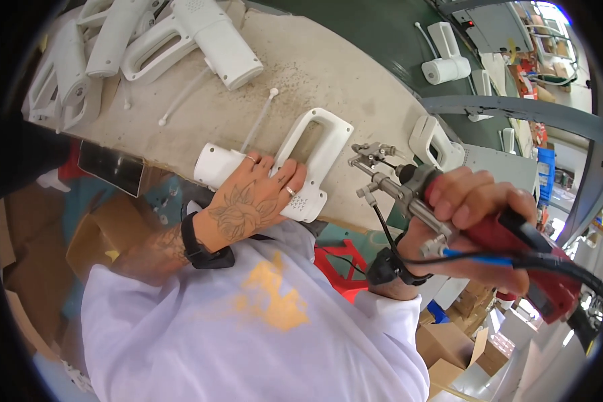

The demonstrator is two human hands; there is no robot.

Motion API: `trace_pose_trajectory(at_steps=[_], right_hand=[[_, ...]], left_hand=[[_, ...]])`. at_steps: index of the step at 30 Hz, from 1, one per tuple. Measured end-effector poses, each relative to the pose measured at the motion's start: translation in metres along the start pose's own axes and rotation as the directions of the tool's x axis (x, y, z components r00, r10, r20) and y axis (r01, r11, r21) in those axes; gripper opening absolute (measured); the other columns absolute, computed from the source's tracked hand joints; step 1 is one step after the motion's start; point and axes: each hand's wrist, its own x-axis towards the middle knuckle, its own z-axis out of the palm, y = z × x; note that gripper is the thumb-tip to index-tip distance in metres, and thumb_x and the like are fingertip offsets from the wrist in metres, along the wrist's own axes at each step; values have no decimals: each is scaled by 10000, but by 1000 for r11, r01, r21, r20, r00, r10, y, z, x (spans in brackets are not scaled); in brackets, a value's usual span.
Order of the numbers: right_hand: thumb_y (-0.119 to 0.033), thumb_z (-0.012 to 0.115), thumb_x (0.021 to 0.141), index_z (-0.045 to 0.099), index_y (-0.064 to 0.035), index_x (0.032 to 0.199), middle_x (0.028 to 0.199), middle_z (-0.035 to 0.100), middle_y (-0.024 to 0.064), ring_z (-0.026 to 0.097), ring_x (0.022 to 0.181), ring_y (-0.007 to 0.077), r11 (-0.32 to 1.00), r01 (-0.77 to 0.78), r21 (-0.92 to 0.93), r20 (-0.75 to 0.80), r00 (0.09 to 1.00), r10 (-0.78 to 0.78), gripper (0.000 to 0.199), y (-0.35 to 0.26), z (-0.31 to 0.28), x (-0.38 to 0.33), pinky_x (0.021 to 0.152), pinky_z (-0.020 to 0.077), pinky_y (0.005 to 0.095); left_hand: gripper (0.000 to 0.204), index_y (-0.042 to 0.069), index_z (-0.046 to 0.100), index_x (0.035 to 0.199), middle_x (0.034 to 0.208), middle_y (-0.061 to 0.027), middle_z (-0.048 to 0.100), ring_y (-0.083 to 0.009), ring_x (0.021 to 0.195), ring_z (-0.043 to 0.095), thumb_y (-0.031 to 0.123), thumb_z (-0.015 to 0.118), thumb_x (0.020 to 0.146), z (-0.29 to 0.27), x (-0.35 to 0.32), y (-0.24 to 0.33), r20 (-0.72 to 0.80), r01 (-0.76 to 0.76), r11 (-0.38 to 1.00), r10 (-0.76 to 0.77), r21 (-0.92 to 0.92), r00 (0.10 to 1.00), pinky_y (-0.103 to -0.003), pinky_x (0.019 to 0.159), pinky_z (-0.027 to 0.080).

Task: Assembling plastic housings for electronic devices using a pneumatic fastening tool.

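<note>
At a pale workbench [208, 122], a red power tool [494, 234] sits wrapped in a worker's right hand [472, 194]; to its left, a white plastic case [325, 167] lies on the bench, left hand [246, 204] curled over it, beside a slim white rod [260, 120].

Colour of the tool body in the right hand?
The tool body in the right hand is red; best seen in the head view, the only one.

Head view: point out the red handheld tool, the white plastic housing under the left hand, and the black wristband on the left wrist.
Red handheld tool [492, 233]: head view, on its red body.
White plastic housing [327, 155]: head view, on its handle.
Black wristband [213, 258]: head view, on its block.
</note>
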Motion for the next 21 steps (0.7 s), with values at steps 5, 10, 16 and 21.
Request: trace_pose_trajectory(at_steps=[5, 10, 16, 21], right_hand=[[-837, 518, 797, 520, 34, 1210, 584, 487, 68, 490, 478, 205, 989, -46, -141, -213, 977, 15, 964, 22, 2, 3, 446, 438, 338], [-849, 476, 802, 517, 14, 1163, 588, 481, 61, 493, 482, 196, 974, -95, -204, -240, 970, 44, 937, 35, 5, 2, 441, 423, 321], [-840, 474, 812, 501, 9, 1123, 594, 484, 69, 493, 482, 197, 960, -123, -250, -240, 969, 62, 904, 46, 3, 2, 441, 422, 316], [-802, 541, 821, 506, 7, 1078, 598, 494, 85, 493, 482, 211, 975, -139, -171, -168, 980, 111, 850, 57, -6, -2, 444, 426, 326]], left_hand=[[654, 44, 510, 1301, 1151, -80, 540, -265, 934, 567, 369, 725, 775, 5, 0, -2, -67, -8, 1000, 9, 8, 998, -407, 904, 434], [688, 40, 504, 1317, 1162, -85, 534, -258, 939, 565, 352, 739, 750, 6, -2, -3, -63, -19, 1000, 19, -1, 998, -407, 901, 435], [763, 28, 487, 1346, 1185, -87, 519, -248, 949, 556, 350, 763, 712, 6, -3, -5, -38, -32, 999, 32, 4, 999, -402, 906, 433], [731, 37, 531, 1338, 1176, -78, 563, -261, 954, 551, 376, 747, 727, 8, -2, -7, -25, -36, 999, 36, 7, 999, -424, 927, 434]])
